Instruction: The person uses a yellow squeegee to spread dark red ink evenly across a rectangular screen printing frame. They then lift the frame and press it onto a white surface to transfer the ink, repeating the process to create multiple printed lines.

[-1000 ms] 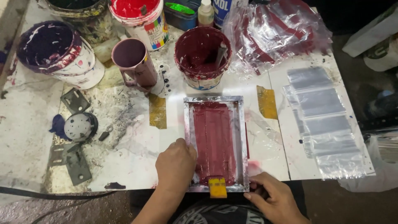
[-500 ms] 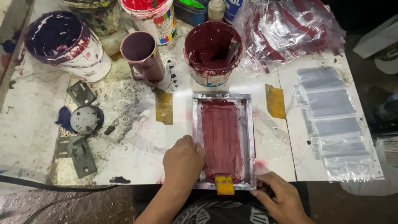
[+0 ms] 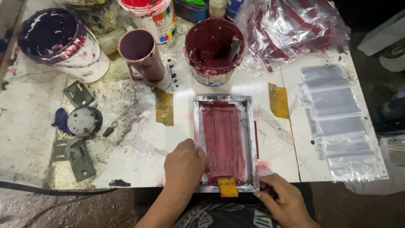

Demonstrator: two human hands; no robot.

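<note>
A small metal-framed printing screen (image 3: 250, 126) coated in dark red ink lies flat near the table's front edge. A yellow tab (image 3: 228, 188) sticks out at its near end. My left hand (image 3: 183, 162) rests palm down on the frame's near left corner, fingers curled over the edge. My right hand (image 3: 280, 198) is at the near right corner, fingertips touching the frame and table edge. Behind the screen stands a bucket of dark red ink (image 3: 214, 50) with a stirring tool in it.
A maroon mug (image 3: 141, 55), a purple-stained bucket (image 3: 59, 42) and a red ink tub (image 3: 149, 14) stand at the back. Clear plastic bags (image 3: 337, 122) lie in a row on the right; a heap of printed bags (image 3: 291, 29) behind. Metal brackets (image 3: 78, 158) lie left.
The view has shifted slightly, so the table appears lower and further right in frame. Both hands stay at the near corners of the screen frame.
</note>
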